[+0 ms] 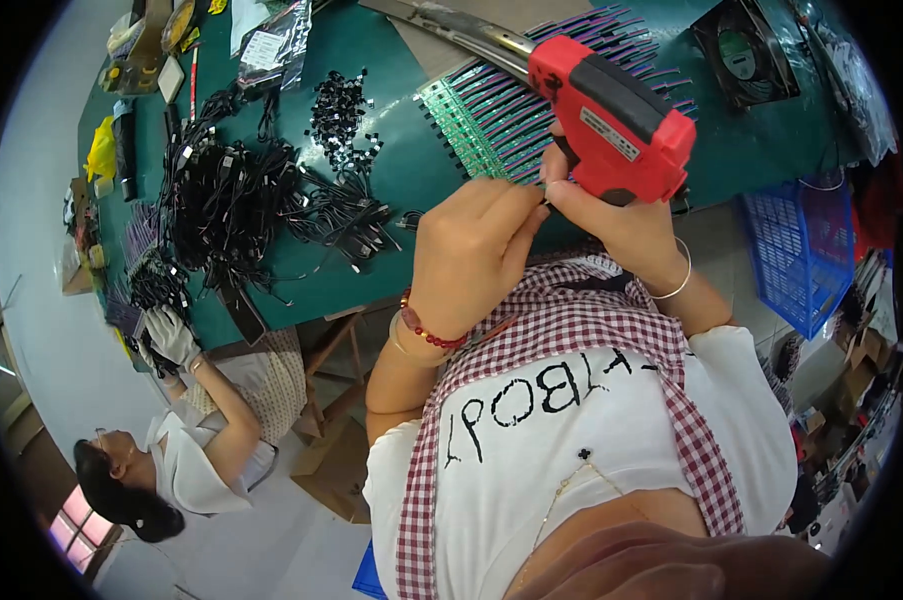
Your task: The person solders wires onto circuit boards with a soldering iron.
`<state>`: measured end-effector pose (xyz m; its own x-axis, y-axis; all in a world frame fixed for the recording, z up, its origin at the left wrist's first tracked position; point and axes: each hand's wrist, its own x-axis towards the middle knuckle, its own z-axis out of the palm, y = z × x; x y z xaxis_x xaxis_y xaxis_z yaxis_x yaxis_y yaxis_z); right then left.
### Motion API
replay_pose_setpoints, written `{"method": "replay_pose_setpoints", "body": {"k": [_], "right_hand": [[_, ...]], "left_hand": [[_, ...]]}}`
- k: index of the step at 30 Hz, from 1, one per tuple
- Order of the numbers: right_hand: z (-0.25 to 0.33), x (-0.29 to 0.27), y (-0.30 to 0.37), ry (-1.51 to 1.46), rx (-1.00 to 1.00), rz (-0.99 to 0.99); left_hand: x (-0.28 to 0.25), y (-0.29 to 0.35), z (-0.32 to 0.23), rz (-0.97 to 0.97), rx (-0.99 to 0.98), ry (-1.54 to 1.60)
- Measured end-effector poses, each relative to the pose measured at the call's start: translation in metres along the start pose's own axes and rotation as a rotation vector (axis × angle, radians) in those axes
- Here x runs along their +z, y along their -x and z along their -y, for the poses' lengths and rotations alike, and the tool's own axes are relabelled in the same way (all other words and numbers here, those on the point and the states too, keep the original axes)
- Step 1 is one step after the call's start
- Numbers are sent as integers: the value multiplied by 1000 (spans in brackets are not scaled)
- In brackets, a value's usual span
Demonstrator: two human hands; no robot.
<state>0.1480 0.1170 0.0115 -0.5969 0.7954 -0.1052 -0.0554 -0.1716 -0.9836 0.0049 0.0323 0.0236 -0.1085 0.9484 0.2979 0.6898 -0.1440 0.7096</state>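
My left hand (pixel 476 245) is closed in a pinch, its fingertips meeting those of my right hand (pixel 616 225). A small dark piece (pixel 545 201) shows between the fingertips, too tiny to name. A red and black pistol-shaped tool (pixel 611 125) with metal parts running to the upper left covers some of my right hand; whether it is touched cannot be told. Just beyond my fingers lies a row of green circuit boards (pixel 463 125) with purple and black wires. Left of my hands are loose black cables with small plugs (pixel 346 215).
A big heap of black cables (pixel 216 200) and a pile of small black parts (pixel 341 115) lie on the green tabletop (pixel 396 75). At the back right stands a black fan (pixel 741 55). A blue crate (pixel 801 255) is beyond the right edge. Another person's gloved hand (pixel 171 338) works at left.
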Motion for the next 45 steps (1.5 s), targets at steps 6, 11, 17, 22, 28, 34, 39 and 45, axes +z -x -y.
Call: {"method": "replay_pose_setpoints", "body": {"k": [6,11,17,22,28,34,39,45], "right_hand": [[-9,-2,-4,42,-17,-13],[-14,0,2,49,-36,-15],[-19,-5,0,0,33,46],[-18,0,-2,-183,56,-20],[-19,-6,7,-76,86,-18],[-21,-10,6,-42,33,-67],[-11,-13,4,-104,42,-18],[-13,-7,5,6,41,84]], "left_hand": [[-3,-1,3,-20,-76,6],[9,3,4,-114,-266,144],[6,-3,12,30,109,-119],[1,-4,15,65,155,-90],[0,-1,18,46,120,-19],[-3,3,16,-5,23,45],[0,4,19,-28,40,49],[1,2,17,-14,54,16]]}}
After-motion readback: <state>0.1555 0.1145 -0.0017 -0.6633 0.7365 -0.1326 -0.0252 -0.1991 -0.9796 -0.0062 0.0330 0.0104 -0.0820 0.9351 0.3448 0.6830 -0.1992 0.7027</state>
